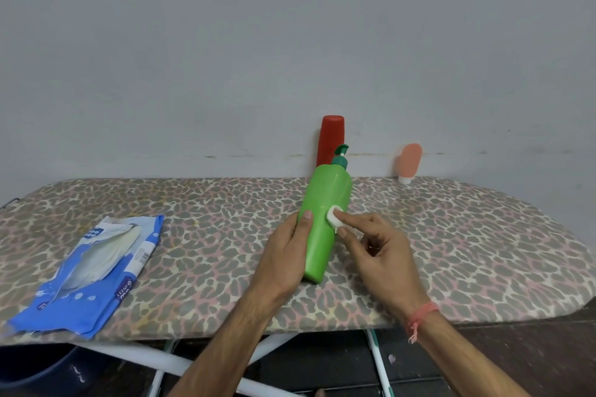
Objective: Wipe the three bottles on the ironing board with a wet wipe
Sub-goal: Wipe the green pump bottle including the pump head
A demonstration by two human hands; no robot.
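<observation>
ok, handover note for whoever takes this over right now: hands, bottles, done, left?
Left hand: grips the green pump bottle, tilted, base toward the person.
Right hand: pinches a folded white wet wipe against the bottle's side.
Red bottle and small peach tube stand at the far edge of the ironing board, by the wall, untouched.
Wipes pack lies at the board's left.
Done: wipe taken out, green bottle in progress.
Left: finish green, then red and peach.
</observation>
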